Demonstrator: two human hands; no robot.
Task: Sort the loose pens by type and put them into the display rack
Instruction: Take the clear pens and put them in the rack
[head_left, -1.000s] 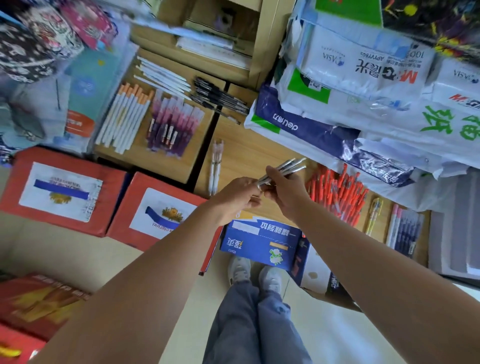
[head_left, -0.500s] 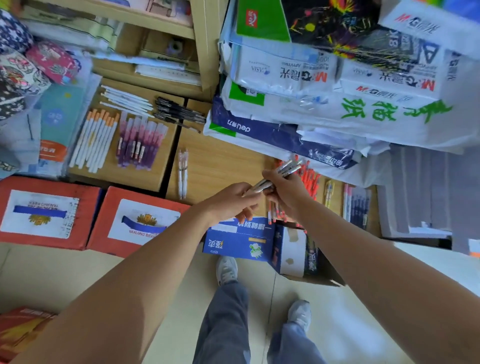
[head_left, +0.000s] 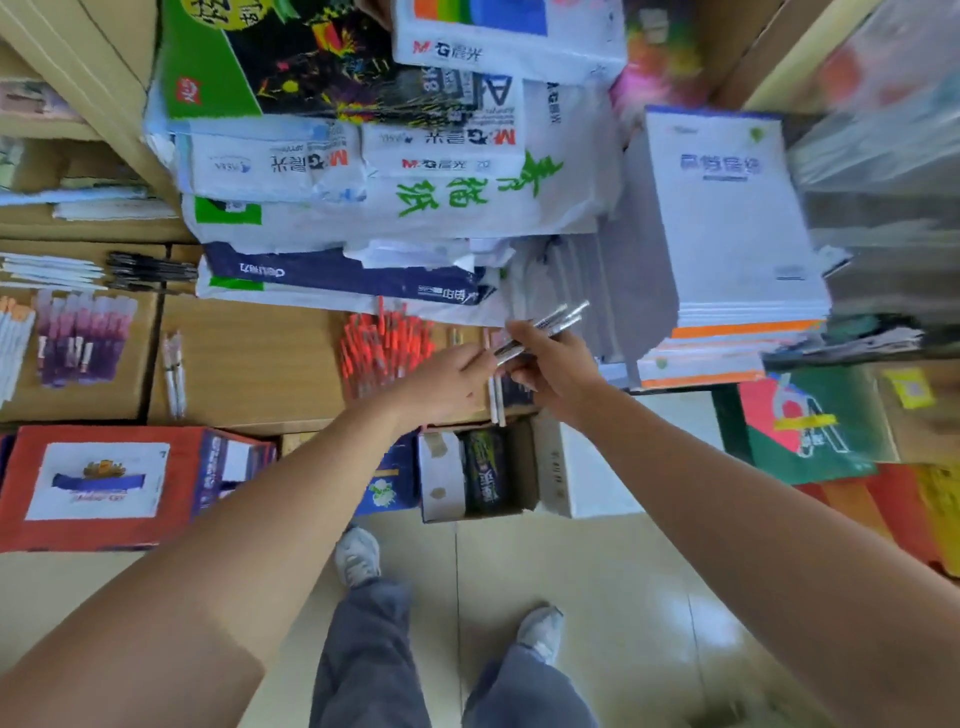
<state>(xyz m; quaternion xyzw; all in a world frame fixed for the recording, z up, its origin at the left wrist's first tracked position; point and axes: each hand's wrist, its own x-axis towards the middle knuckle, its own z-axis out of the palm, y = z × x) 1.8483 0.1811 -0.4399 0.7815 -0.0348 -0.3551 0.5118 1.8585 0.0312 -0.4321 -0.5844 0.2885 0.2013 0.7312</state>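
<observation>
Carrying the grey pens (head_left: 553, 322) rightward along the rack (head_left: 249, 364), hands together.
Right hand (head_left: 558, 371) grips the bundle mid-barrel, tips pointing up-right. Left hand (head_left: 447, 382) meets its lower end; pinch or just touch, can't tell. A second ago the hands were over the bare slot left of the red pens (head_left: 384, 343); now they're past them, above the rack's right end. Likely still picking a slot, bundle not placed yet.

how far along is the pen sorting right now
Done: purple pens, black pens and orange pens already lie grouped in the wooden rack. In hand: the right hand grips a bundle of silver pens, the left hand at their lower ends. Left: that bundle is not yet in the rack.
</observation>
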